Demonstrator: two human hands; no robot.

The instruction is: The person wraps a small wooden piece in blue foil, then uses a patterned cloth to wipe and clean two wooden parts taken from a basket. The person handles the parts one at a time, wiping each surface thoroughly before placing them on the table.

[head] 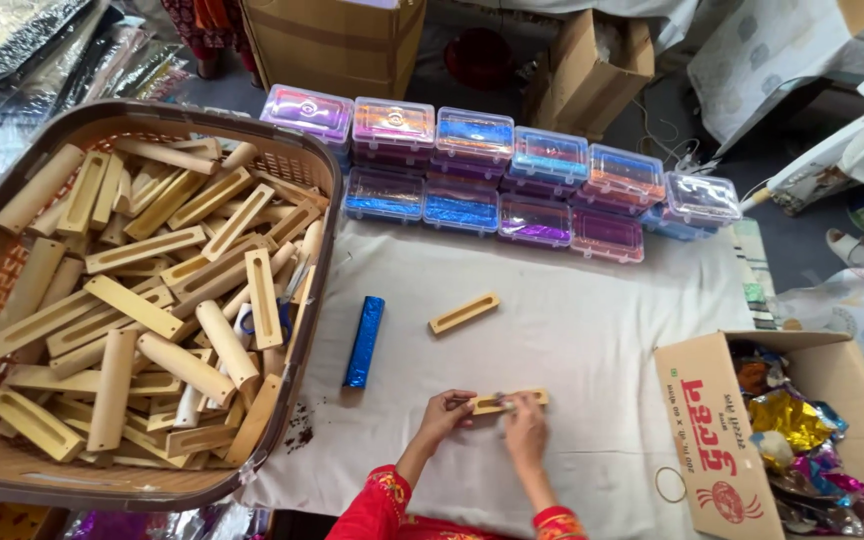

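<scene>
Both my hands rest on a slotted bamboo holder (pixel 537 397) lying flat on the white cloth (pixel 572 330). My left hand (pixel 446 411) grips its left end. My right hand (pixel 526 424) presses fingers onto its middle, over the slot. A second slotted bamboo holder (pixel 464 313) lies further out on the cloth. A shiny blue foil-wrapped bar (pixel 364 341) lies to the left of it. My sleeves are red with embroidered cuffs.
A large brown plastic basket (pixel 314 190) heaped with several bamboo holders fills the left. Rows of clear plastic boxes (pixel 472 135) with coloured foil line the cloth's far edge. An open cardboard box (pixel 712 430) of foil packets sits at right. A rubber band (pixel 669 484) lies beside it.
</scene>
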